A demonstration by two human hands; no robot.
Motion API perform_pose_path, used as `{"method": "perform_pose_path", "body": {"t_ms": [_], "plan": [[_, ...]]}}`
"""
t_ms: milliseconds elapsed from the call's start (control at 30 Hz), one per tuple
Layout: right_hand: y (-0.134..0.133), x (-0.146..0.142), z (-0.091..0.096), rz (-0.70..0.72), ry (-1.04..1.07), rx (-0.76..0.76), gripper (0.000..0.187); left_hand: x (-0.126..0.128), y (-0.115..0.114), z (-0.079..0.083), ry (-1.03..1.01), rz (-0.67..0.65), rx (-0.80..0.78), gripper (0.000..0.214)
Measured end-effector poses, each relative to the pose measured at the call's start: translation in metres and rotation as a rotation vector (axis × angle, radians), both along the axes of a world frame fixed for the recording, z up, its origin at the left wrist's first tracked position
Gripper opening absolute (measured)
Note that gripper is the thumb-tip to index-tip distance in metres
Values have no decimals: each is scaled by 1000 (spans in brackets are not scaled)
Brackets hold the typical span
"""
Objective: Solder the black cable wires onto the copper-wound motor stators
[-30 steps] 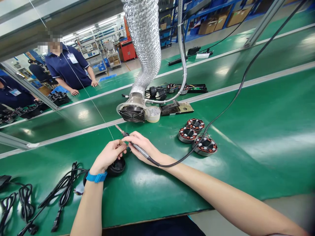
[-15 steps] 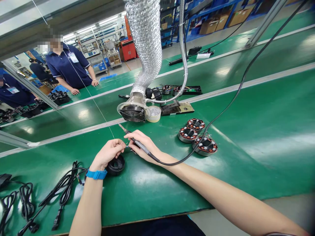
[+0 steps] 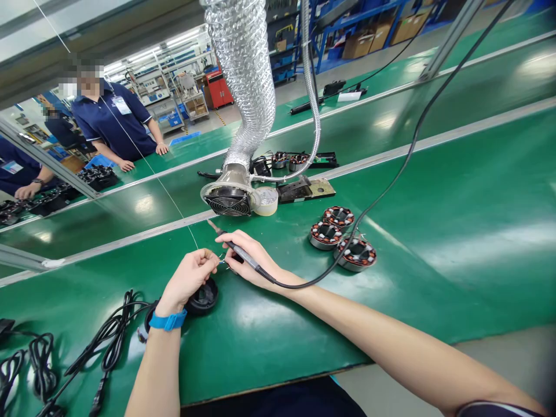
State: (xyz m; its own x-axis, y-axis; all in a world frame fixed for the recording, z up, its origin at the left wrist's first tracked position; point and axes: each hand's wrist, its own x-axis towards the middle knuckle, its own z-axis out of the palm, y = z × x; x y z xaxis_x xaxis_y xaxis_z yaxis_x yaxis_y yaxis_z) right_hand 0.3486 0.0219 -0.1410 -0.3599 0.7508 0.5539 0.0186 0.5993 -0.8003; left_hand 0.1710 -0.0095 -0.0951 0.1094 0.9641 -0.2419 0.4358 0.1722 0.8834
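Observation:
My right hand (image 3: 254, 260) is closed round a soldering iron (image 3: 247, 255), its tip pointing up and away to the left. My left hand (image 3: 191, 278), with a blue wrist strap (image 3: 168, 321), pinches several thin wires (image 3: 222, 260) whose ends stick out towards my right fingertips. A thin solder-like strand (image 3: 174, 202) runs down from above to the left hand; its lower end is hidden by the fingers. Below this hand a round black housing (image 3: 203, 298) rests on the green bench, partly covered by the hand. A black cable runs off to its left.
Three motor stators (image 3: 356, 255) sit to the right. A fume extractor with a black fan grille (image 3: 229, 201) hangs ahead, beside a tape roll (image 3: 266, 200) and an iron stand (image 3: 306, 189). Coiled black cords (image 3: 113, 341) lie at left. A co-worker (image 3: 115, 119) stands across the line.
The view has shifted slightly, so the bench items sit a little further left. Both hands keep their grips, and the wire ends show more clearly between them.

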Motion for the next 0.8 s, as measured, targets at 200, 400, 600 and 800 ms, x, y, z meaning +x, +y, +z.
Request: {"method": "perform_pose_path", "body": {"t_ms": [200,400,600,800], "plan": [[-17,13,12,-173,67,25,20,4,-2,2,37,0,22,33],[-29,25,14,-374,144,149,19,7,-4,3,67,10,36,34],[-32,25,15,-359,96,211,20,9,-4,4,68,21,30,34],[-31,25,16,-322,97,189,21,8,-4,4,50,25,31,35]]}}
